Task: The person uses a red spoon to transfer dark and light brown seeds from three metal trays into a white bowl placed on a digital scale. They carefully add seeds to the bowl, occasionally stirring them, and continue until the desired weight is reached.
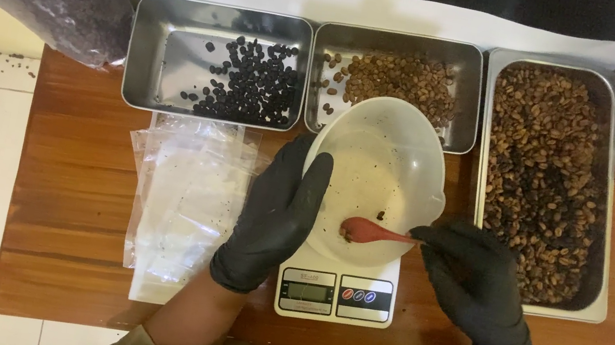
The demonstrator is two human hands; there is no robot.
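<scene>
Left hand (277,213) gripping white bowl (376,159) rim; right hand (471,287) pinching red spoon (372,231) inside it, scale (336,292) lying below.

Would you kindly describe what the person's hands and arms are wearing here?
Both the left hand and the right hand wear smooth, black disposable gloves ending at the wrists. The forearms beyond are uncovered, with no sleeves, watch or jewellery visible. An olive-green garment shows at the bottom edge.

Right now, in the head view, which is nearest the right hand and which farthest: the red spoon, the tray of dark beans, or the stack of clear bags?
1. red spoon: held in the right hand, over the bowl.
2. stack of clear bags: left of the scale.
3. tray of dark beans: far left, at the table's back.
</scene>
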